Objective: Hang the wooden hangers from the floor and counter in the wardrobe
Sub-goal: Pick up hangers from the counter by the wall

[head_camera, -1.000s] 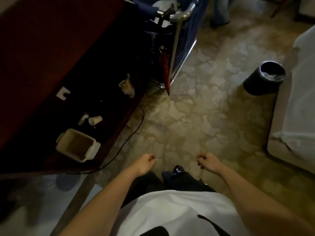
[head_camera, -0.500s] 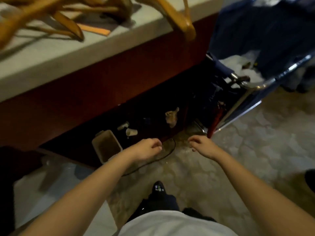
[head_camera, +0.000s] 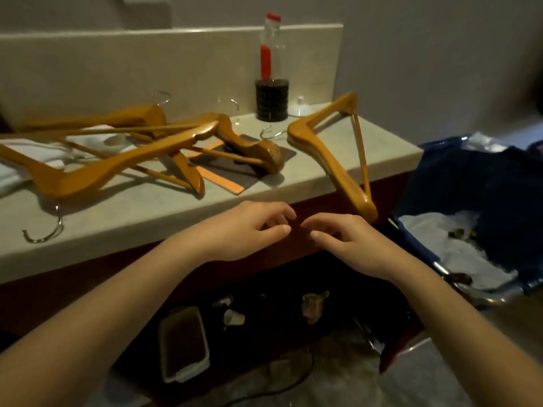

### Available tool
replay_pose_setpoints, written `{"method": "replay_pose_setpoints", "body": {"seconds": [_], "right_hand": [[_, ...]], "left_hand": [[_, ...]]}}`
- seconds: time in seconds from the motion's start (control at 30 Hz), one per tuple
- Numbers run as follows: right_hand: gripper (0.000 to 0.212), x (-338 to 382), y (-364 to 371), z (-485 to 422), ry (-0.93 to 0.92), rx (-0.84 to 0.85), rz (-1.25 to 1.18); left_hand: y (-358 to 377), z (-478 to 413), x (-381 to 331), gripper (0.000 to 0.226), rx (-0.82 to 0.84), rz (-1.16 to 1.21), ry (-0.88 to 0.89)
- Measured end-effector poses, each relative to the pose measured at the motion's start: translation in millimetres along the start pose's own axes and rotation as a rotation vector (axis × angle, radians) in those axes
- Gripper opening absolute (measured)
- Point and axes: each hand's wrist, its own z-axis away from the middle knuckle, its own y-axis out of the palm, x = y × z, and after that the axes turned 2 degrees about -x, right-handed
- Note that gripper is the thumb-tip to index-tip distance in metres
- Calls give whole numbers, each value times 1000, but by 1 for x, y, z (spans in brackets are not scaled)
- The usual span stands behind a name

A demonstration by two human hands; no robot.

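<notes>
Left hand (head_camera: 249, 230) and right hand (head_camera: 349, 242) empty, fingers loosely curled, fingertips near each other just below the tabletop (head_camera: 164, 212) edge. Nearest: a single hanger (head_camera: 332, 154) lying half off the edge at right. Farther left, a tangled pile of hangers (head_camera: 123, 154), hooks and bars crossed. Behind, a bottle (head_camera: 271, 69). Risk: nudging the overhanging hanger into a fall, or dragging neighbours along by snagged hooks.

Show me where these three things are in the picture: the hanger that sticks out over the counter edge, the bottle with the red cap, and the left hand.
overhanging hanger (head_camera: 329, 160): head view, on its wooden arm.
bottle (head_camera: 271, 69): head view, on its clear body.
left hand (head_camera: 249, 230): head view, on its back.
</notes>
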Motion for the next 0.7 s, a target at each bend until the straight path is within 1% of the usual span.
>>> {"method": "replay_pose_setpoints", "body": {"seconds": [0.13,0.3,0.4,0.57,0.7], "right_hand": [[30,23,-42,-28,-139,-12,41],[30,17,-90,-81,-200,-50,191],[29,0,-114,-122,-216,-59,273],[35,-38,-132,-191,-133,-19,400],[50,-63,-130,-235,-158,-52,528]], "left_hand": [[-38,-15,-19,32,-114,-90,30],[-68,-53,-34,33,-241,-186,-37],[-76,-86,-33,38,-248,-289,-124],[-70,-144,-22,47,-219,-380,-321],[-61,-180,-20,54,-217,-395,-454]]}}
